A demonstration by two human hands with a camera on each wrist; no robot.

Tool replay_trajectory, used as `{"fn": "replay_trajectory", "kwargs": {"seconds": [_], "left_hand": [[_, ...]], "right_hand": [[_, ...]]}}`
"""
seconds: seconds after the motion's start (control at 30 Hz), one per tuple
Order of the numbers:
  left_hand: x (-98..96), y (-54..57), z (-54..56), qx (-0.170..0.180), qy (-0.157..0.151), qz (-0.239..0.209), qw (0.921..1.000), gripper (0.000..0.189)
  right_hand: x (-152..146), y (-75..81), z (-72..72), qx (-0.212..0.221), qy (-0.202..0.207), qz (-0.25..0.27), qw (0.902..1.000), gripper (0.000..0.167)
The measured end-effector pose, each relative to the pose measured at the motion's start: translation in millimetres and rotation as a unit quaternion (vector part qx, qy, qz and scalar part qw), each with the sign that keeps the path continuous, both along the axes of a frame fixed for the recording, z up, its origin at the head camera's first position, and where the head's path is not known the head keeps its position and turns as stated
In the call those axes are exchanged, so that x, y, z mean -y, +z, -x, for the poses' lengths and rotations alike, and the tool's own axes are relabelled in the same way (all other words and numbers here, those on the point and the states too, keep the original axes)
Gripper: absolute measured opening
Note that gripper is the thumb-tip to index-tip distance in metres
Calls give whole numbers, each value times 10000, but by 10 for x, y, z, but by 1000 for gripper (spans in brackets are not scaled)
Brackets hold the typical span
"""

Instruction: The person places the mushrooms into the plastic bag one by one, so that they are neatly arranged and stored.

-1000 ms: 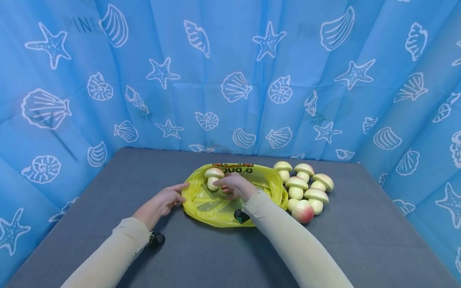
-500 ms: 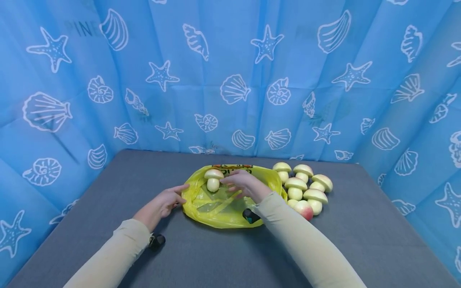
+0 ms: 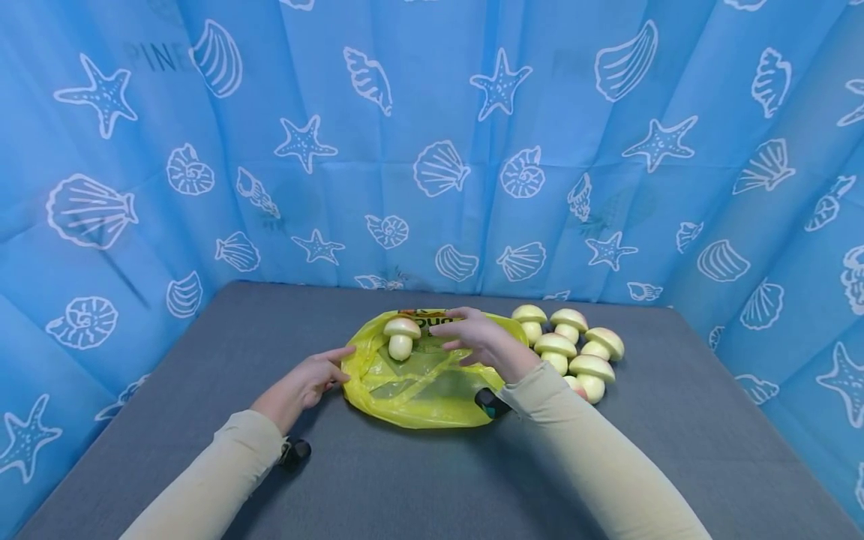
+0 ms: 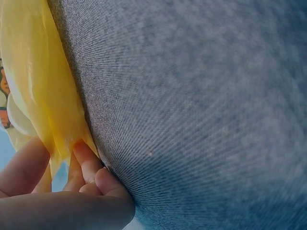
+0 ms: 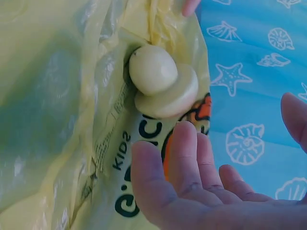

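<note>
A yellow plastic bag (image 3: 418,412) with dark lettering lies spread with its mouth wide. Inside, toward its left end, stands a pale mushroom (image 3: 401,345) with a thick stem and a faintly pink cap. My left hand (image 3: 309,382) holds the bag's left rim; in the left wrist view its fingers (image 4: 86,160) pinch the yellow film. Over the right part of the bag hovers my right hand (image 3: 482,337), fingers spread and holding nothing. In the right wrist view the mushroom (image 5: 153,69) lies beyond those fingertips, apart from them.
Several more mushrooms (image 3: 556,349) are grouped just right of the bag, partly behind my right sleeve (image 3: 594,450). A red-tinted round thing there is almost hidden by the sleeve. Grey cloth (image 3: 378,487) covers the table, and a blue shell-print curtain (image 3: 432,150) hangs behind it.
My right hand has let go of the mushroom inside the bag and drawn back to the right, its fingers spreading. The left hand stays at the bag's rim.
</note>
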State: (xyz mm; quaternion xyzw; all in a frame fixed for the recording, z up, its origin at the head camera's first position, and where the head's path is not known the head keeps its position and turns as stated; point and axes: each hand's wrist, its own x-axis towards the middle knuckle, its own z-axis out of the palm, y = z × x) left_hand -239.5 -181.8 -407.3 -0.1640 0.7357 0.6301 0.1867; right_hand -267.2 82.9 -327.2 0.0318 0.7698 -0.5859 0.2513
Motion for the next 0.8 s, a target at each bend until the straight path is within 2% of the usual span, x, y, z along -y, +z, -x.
{"fn": "replay_trajectory", "kwargs": {"seconds": [0.8], "left_hand": [[3,-3,-18,-93,-35,-29,9999,65]], "right_hand": [[-373,202,-85,-353,-44,45,9994,67]]}}
